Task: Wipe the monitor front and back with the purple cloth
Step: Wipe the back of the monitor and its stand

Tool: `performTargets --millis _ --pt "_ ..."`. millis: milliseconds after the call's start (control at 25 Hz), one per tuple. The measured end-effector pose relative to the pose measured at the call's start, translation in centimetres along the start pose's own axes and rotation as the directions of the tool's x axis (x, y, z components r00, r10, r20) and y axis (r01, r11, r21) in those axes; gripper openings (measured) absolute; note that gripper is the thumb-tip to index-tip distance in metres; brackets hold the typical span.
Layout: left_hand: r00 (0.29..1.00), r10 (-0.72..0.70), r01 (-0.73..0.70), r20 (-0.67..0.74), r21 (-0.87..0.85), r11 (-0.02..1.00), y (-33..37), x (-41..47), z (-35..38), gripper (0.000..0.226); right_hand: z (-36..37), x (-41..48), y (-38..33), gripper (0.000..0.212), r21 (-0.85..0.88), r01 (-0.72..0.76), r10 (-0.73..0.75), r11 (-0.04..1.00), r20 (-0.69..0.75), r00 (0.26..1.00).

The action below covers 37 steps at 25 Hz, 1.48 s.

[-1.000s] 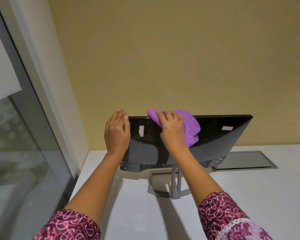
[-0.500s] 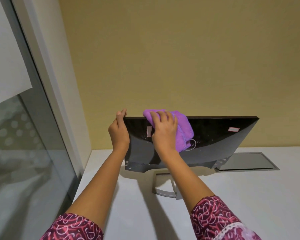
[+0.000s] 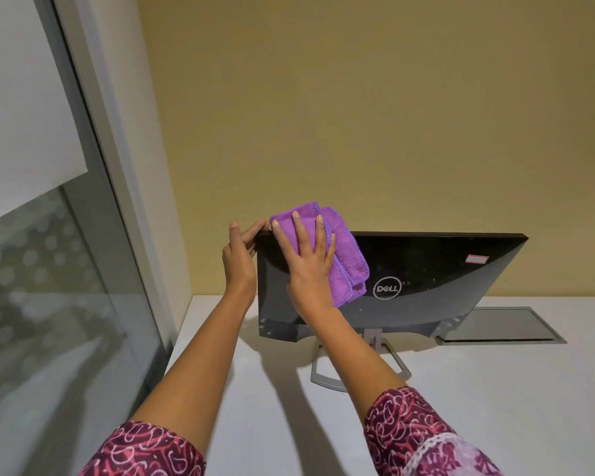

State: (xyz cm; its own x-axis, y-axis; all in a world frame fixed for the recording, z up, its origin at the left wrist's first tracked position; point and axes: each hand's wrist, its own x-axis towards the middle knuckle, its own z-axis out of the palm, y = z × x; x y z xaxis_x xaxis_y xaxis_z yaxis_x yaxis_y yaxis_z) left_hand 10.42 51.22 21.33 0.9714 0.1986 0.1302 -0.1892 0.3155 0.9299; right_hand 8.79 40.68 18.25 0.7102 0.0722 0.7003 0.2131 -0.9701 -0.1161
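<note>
Two hands showed in the head view. What was each doing?

The left hand (image 3: 239, 259) gripped the monitor (image 3: 426, 269) at its top left corner, fingers curled close together over the top edge. The right hand (image 3: 310, 269) lay flat on the purple cloth (image 3: 344, 266), fingers straight and spread, pressing it against the glossy black back panel.

Where exactly was the cloth?

It was folded and sat high on the left part of the back panel, with its upper fold rising above the monitor's top edge. Its lower corner lay just beside the round logo (image 3: 387, 288).

And the monitor itself?

It stood on a grey open-frame stand (image 3: 323, 374) on the white counter (image 3: 495, 407), near the back edge and toward the back left corner, its back facing the camera.

What else was there?

A small red-bordered sticker (image 3: 477, 259) was stuck near the panel's upper right corner. A grey hatch (image 3: 502, 326) was set into the counter near its back edge, partly behind the monitor's right end. A glass partition (image 3: 49, 304) ran along the counter's left edge, an ochre wall (image 3: 358, 115) rose behind it, and patterned maroon sleeves (image 3: 409, 431) covered both upper forearms.
</note>
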Motion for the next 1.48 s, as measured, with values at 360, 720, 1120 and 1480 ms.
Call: performTargets --millis 360,720,1120,1480 --pt "1.000 -0.007 0.007 0.013 0.004 1.000 0.2 0.5 -0.3 0.064 -0.6 -0.9 2.8 0.107 -0.163 0.264 -0.248 0.951 0.111 0.962" --pt "1.000 -0.013 0.013 0.017 0.004 1.000 0.3 0.5 -0.1 0.064 -0.9 -0.1 5.9 0.050 -0.354 0.355 -0.418 0.865 -0.117 0.901" --pt "1.000 0.006 -0.006 0.006 0.006 1.000 -0.1 0.8 -0.1 0.064 0.2 0.3 6.2 0.065 -0.239 0.321 -0.364 0.917 -0.166 0.917" --pt "1.000 0.010 -0.010 0.007 0.008 1.000 -0.2 0.7 -0.2 0.063 -0.1 -0.1 5.9 0.092 -0.253 0.313 -0.346 0.916 -0.100 0.933"
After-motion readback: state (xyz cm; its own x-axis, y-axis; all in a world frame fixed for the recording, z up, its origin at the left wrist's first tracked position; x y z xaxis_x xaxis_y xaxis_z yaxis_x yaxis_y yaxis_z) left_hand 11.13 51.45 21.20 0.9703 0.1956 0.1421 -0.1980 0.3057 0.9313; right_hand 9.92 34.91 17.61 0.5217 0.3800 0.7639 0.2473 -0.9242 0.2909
